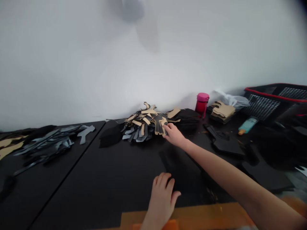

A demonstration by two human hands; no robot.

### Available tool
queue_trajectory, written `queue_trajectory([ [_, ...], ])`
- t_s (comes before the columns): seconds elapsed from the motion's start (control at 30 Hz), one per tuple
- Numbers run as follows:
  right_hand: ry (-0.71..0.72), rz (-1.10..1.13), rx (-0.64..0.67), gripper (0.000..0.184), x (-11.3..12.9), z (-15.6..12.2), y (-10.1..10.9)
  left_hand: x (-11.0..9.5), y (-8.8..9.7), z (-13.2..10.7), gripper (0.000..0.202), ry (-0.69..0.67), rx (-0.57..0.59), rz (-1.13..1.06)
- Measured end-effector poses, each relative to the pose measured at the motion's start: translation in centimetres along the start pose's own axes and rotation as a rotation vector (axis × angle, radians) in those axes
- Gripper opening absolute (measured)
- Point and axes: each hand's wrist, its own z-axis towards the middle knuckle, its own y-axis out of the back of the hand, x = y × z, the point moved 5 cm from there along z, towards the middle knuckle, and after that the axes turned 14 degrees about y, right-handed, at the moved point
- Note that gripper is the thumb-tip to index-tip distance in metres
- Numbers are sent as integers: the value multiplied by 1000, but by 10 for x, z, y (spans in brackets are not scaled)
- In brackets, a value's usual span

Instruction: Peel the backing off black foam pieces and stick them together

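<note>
My right hand [174, 134] reaches across to the heap and pinches the edge of a tan-and-black cut-out piece [163, 126] at its right end. The heap of cut-out pieces [143, 123], tan, black and grey, lies loosely piled near the wall. My left hand [161, 195] rests near the front of the black table [100, 179], its fingers slightly bent and its thumb apart, with nothing in it. A dark strip, hard to make out against the table, lies just beyond its fingertips.
Black stacked pieces [110, 136] flank the heap. Grey and black pieces [52, 142] lie far left. At right are a red bottle with pink lid [201, 103], tan cut-outs [223, 110], a tube [248, 125] and a black basket with red rim [263, 103].
</note>
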Motion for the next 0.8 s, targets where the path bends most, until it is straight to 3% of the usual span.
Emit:
queue_trajectory([
  [0.07,42,9,1,53,2,31,-11,3,0,0,27,4,-29,-74],
  [0.17,91,67,6,32,2,62,-15,7,-2,1,23,-2,-47,-166],
  [0.23,94,132,-16,18,0,73,-5,10,-2,2,19,9,-45,-205],
  [0.33,48,249,-108,20,-5,77,31,12,0,3,15,35,-32,-247],
  [0.43,-64,395,-188,23,-6,64,70,19,4,1,17,103,-8,-314],
  [0.53,-195,602,-191,25,2,38,91,28,9,0,25,214,-34,-403],
  [0.67,-376,849,-194,25,26,-6,87,29,25,6,48,321,-255,-537],
  [0.73,-452,951,-183,25,43,-26,76,19,33,11,66,321,-349,-509],
  [0.8,-507,1045,-154,26,62,-41,64,8,40,14,66,297,-416,-489],
])
